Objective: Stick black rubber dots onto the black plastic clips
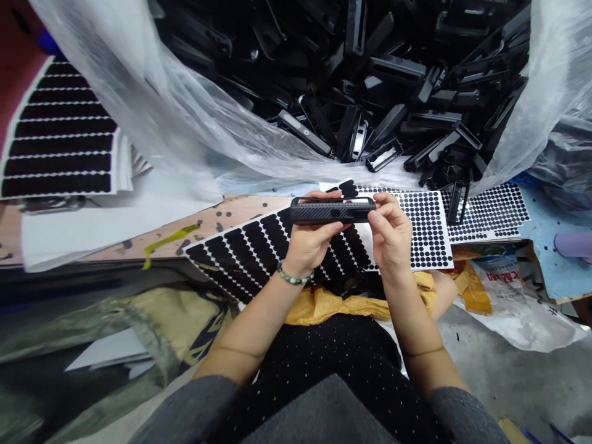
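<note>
A black plastic part [319, 211] with a carbon-like pattern is held level above the sheets at the table's front edge. My left hand [311, 242] grips its left half, thumb below and fingers behind. At its right end, the fingertips of my right hand [391, 231] are pinched together against the part. Under my hands lie a sheet of long black stickers [245, 250] and a white sheet of small black dots [423, 225]. Whether a small sticker is between my right fingertips cannot be made out.
A large clear plastic bag [185, 117] full of similar black parts [388, 123] fills the back. More sticker sheets [60, 132] are stacked at the left. A yellow strip [171, 240] lies at the table edge. At the right are a purple object [573, 244] and a printed bag [513, 296].
</note>
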A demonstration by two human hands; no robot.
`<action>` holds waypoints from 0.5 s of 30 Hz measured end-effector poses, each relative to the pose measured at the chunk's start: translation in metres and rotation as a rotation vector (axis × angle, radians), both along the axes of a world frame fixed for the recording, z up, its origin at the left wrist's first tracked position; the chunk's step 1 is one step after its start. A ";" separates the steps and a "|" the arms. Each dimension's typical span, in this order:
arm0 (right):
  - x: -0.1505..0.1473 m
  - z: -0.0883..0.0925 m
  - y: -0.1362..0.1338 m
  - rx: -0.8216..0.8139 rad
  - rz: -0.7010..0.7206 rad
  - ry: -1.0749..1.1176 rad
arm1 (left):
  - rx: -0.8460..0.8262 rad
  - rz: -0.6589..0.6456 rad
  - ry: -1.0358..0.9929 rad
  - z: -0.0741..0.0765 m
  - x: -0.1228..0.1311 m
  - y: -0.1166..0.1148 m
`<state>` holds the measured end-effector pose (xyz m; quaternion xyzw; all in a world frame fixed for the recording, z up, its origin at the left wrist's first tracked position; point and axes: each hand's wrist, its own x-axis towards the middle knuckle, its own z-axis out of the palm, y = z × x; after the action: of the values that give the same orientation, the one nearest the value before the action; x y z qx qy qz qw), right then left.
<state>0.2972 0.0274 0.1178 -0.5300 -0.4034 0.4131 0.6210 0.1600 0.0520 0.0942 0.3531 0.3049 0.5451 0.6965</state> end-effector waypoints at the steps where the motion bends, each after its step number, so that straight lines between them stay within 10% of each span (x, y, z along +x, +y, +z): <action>1: -0.001 0.001 -0.001 0.005 -0.010 -0.021 | 0.020 0.012 0.023 0.000 0.000 -0.001; 15: -0.006 0.007 -0.004 0.067 -0.067 -0.058 | 0.200 0.045 -0.059 -0.001 0.003 -0.006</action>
<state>0.2913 0.0235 0.1246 -0.5337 -0.4169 0.3631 0.6399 0.1630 0.0455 0.0928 0.3978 0.2363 0.5986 0.6539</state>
